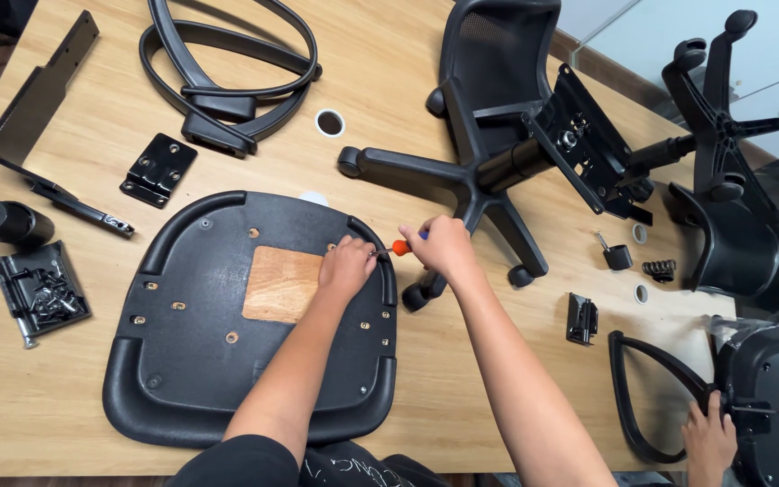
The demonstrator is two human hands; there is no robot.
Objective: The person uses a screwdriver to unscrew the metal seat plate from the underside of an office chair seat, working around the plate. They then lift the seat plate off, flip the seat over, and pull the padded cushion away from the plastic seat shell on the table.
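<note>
The person works at a wooden bench (426, 388) with both hands over a black chair seat (227, 361) that lies upside down, its underside facing up. In the middle of the seat a bare wooden patch (281, 284) shows, and small screw holes sit around it.

The left hand (346, 266) rests flat-curled on the seat, at the right edge of the wooden patch, with the fingertips pointing toward the seat's upper right rim. Its grip is closed around something small at the fingertips; what it pinches is too small to tell.

The right hand (439, 245) is just beside the left one, a little to the right and beyond the seat's rim. Its grip is closed around a screwdriver (400, 245) with an orange handle. The tip of the screwdriver points left and meets the fingertips of the left hand, right at the seat's rim. So the tool lies between the two hands, held by the right and touching the left.

Behind the right hand lies a black star base with wheels (462, 185), joined to a mesh backrest (493, 63). On the left of the bench are an open box of screws (42, 293), a black cylinder (2, 221), a flat bracket plate (160, 169) and two curved armrests (227, 72).

At the lower right corner another person's hand (707, 442) holds a black chair part (773, 397), well apart from the seat.
</note>
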